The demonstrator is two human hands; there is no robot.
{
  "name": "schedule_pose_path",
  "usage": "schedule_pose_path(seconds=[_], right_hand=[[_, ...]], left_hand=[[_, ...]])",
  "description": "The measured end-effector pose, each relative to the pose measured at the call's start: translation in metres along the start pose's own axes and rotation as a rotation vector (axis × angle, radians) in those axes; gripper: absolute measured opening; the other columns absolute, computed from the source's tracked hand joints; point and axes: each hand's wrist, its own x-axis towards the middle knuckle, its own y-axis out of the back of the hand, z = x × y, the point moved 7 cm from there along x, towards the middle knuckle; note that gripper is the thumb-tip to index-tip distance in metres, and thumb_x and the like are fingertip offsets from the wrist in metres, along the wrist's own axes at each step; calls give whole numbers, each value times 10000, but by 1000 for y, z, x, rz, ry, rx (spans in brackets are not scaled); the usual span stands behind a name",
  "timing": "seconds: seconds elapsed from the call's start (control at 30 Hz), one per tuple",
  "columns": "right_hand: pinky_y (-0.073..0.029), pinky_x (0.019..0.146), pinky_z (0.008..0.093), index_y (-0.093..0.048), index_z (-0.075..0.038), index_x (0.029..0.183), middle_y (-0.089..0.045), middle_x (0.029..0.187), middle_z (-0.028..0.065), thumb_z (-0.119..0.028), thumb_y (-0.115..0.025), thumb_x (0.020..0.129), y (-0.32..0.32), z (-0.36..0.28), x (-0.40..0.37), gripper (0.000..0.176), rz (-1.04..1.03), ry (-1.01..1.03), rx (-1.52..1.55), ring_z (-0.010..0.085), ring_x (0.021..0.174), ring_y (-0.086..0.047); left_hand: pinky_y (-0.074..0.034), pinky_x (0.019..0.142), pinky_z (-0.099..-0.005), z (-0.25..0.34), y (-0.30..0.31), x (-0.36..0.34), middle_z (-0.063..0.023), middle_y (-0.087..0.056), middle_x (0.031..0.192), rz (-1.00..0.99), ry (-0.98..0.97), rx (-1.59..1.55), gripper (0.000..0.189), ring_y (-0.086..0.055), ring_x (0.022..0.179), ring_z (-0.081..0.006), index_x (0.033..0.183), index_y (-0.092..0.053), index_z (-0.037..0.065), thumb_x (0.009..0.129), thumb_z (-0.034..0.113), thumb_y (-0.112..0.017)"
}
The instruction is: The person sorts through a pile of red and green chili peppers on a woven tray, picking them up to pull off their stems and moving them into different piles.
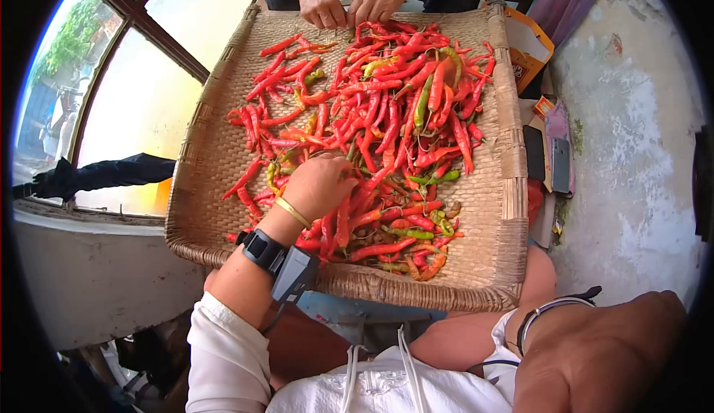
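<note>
Peppers (383, 249) in our woven tray (514, 197).
Our left hand (320, 184) bends half closed among them; we can't tell its grip, or how wide our right hand (606, 353) is. They seem light, smooth, easily snapped: we'd pinch near stems.

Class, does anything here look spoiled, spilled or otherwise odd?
Nothing looks spilled from the basket. Toward its near right corner, a curled yellow-green pepper looks wrinkled and blotchy, odd beside smooth red peppers.

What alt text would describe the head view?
The wearer's left hand reaches into mostly red chili peppers spread on a woven tray; the right hand is at lower right, off the tray. A co-worker's hands are at the far edge.
</note>
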Motion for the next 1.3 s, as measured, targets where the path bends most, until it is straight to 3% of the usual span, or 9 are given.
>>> schedule_pose_path(seconds=[0.2,0.37,0.47,0.73,0.83,0.93,1.07,1.13,1.3], right_hand=[[-458,560,239,-641,-95,667,-638,719,41,-111,-638,743,2,1,1,77,4,-38,-18,124,602,-595],[-457,557,239,-642,-97,665,-637,714,38,-112,-640,741,-1,0,1,77,-5,-35,-25,120,597,-593],[-456,555,239,-642,-98,664,-637,711,37,-112,-641,739,-3,1,6,77,-14,-47,-32,118,593,-592],[-453,549,239,-643,-101,660,-636,703,32,-114,-645,736,-5,13,9,77,-20,-79,-37,113,585,-589],[-452,547,239,-643,-102,658,-636,699,30,-114,-646,735,-9,7,5,77,-42,-63,-17,111,581,-588],[-451,545,239,-643,-103,657,-636,696,28,-115,-647,733,-6,21,9,78,-143,-109,72,109,578,-586],[-449,542,239,-644,-104,655,-635,692,25,-116,-649,732,-13,36,9,78,-347,-184,139,106,574,-585],[-449,541,239,-644,-105,654,-635,690,24,-116,-650,731,-14,42,9,78,-392,-231,159,105,572,-584],[-447,537,239,-644,-107,652,-634,685,21,-117,-652,729,-19,53,4,78,-444,-293,214,102,566,-582]], left_hand=[[-447,689,-395,-12,1,1,-150,-588,790,49,188,-119,201,-572,782,-306,810,-579,18,703,186,-608],[-456,645,-392,3,-2,1,-129,-594,730,-23,-17,-56,187,-574,708,-316,793,-606,38,675,184,-606],[-460,644,-393,6,-8,1,-137,-600,734,-104,14,-71,165,-578,714,-312,765,-618,45,679,180,-577],[-462,660,-398,10,-9,0,-160,-597,714,-56,-18,-194,163,-582,720,-320,791,-609,41,674,146,-566],[-456,624,-364,12,-12,0,-151,-582,696,-31,-156,-145,141,-581,681,-297,769,-560,18,686,125,-599],[-452,621,-325,18,-15,1,-131,-588,727,-75,-59,-164,160,-586,685,-261,791,-544,2,700,104,-627],[-475,677,-359,22,-21,2,-146,-625,795,-154,-56,-162,271,-599,759,-310,920,-565,22,698,161,-635],[-463,658,-312,20,-26,1,-131,-624,803,-155,-38,-110,302,-611,738,-239,967,-580,17,695,131,-646],[-462,611,-323,22,-25,1,-160,-600,703,-182,-55,-86,274,-598,652,-277,906,-616,29,678,175,-659]])
